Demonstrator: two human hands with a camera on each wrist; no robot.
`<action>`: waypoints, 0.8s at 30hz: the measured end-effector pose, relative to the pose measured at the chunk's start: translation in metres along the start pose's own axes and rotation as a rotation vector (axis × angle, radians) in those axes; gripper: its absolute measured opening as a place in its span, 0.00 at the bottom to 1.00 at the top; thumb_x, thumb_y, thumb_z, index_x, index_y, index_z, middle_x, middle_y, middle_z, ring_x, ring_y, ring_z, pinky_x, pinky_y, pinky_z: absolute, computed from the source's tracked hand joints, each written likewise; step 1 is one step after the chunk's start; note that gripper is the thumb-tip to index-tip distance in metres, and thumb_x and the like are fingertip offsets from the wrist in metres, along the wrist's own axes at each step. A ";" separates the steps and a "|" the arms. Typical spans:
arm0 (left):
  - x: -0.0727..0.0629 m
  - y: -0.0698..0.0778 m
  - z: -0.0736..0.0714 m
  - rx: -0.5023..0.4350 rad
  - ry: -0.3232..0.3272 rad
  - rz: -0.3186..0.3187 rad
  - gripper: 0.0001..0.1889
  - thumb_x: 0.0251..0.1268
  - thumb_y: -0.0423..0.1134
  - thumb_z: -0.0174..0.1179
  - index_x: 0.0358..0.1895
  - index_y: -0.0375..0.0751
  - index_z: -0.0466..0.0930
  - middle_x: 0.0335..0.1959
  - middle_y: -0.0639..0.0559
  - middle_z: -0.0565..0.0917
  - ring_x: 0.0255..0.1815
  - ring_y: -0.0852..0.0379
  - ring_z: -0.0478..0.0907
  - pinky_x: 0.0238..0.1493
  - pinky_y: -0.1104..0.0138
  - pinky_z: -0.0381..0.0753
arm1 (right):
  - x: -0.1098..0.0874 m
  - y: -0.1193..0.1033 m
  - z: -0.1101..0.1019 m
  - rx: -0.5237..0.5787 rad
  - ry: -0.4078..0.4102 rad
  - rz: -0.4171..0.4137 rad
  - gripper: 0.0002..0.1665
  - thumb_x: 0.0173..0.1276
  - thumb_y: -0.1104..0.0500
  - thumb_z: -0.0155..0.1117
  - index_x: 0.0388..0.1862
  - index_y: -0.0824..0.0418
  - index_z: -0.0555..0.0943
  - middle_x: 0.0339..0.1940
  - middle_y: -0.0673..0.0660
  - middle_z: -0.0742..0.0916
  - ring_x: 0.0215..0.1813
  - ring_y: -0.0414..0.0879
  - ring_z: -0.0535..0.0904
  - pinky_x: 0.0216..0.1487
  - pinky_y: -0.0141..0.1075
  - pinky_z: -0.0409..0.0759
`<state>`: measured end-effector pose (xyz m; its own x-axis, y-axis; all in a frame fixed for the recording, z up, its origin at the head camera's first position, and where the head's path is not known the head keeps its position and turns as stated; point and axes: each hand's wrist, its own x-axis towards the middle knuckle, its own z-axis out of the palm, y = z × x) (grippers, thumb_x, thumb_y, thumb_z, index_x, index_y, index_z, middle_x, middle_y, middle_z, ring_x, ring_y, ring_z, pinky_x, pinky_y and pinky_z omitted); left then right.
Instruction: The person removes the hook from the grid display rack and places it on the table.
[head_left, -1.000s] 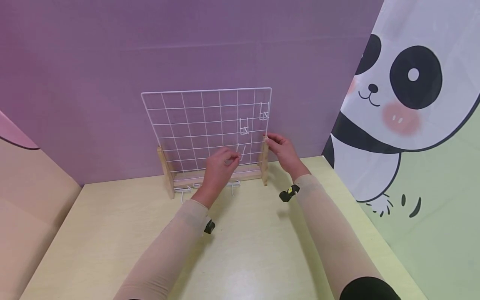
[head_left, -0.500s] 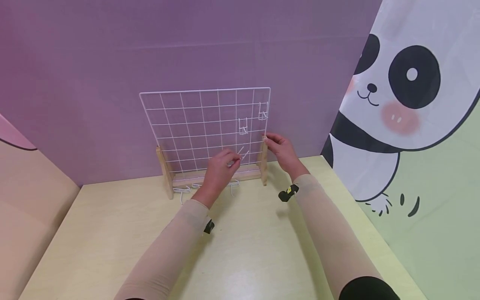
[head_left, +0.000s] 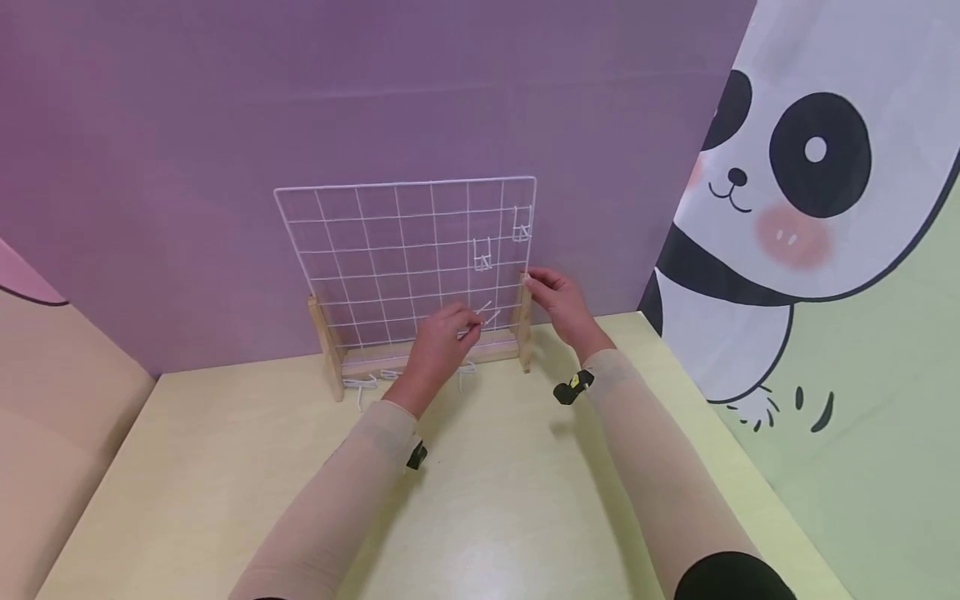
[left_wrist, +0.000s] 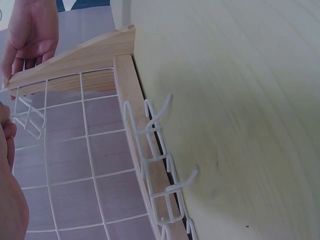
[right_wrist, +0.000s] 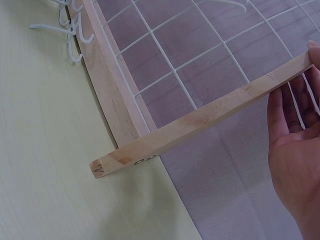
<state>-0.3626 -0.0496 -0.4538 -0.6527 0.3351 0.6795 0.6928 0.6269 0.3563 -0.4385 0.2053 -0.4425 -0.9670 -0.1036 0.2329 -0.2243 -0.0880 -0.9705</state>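
Observation:
A white wire grid panel [head_left: 405,182] stands upright in a wooden stand on the table. My left hand [head_left: 442,337] pinches a small white wire hook [left_wrist: 34,120] in front of the grid's lower right. Its prongs tilt up to the right; whether it touches the grid I cannot tell. My right hand [head_left: 564,308] grips the top of the stand's right wooden post [right_wrist: 200,120], fingers behind it and thumb in front. Two similar hooks hang on the grid: one hook [head_left: 482,260] right of centre, another hook [head_left: 521,233] higher, by the right edge.
Several white hooks, among them a left one [head_left: 362,383] and a right one [head_left: 467,367], lie along the stand's wooden base bar [left_wrist: 132,92]. Behind the table [head_left: 480,500] rises a purple backdrop [head_left: 405,92]. A panda-printed sheet [head_left: 810,250] hangs at the right.
The hook in my left hand has turned, its prongs going from nearly upright to leaning right. My right hand keeps its grip on the post. The head view has shifted slightly.

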 end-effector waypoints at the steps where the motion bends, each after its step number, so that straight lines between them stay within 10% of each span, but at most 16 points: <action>1: -0.001 0.000 0.001 0.001 -0.008 -0.004 0.05 0.74 0.29 0.72 0.48 0.36 0.93 0.42 0.48 0.89 0.42 0.50 0.89 0.45 0.61 0.91 | 0.000 0.000 0.001 -0.002 0.000 0.002 0.22 0.84 0.63 0.66 0.70 0.74 0.81 0.62 0.63 0.89 0.60 0.43 0.85 0.79 0.45 0.76; 24: -0.015 -0.013 0.019 0.058 -0.134 0.021 0.04 0.74 0.29 0.71 0.46 0.38 0.92 0.44 0.50 0.89 0.45 0.51 0.88 0.51 0.60 0.90 | -0.002 -0.002 0.003 -0.002 -0.008 0.007 0.24 0.85 0.62 0.65 0.72 0.74 0.80 0.59 0.56 0.88 0.62 0.43 0.84 0.81 0.46 0.74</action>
<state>-0.3679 -0.0498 -0.4808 -0.6760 0.4369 0.5934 0.6903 0.6574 0.3023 -0.4356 0.2031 -0.4412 -0.9676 -0.1118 0.2263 -0.2176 -0.0856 -0.9723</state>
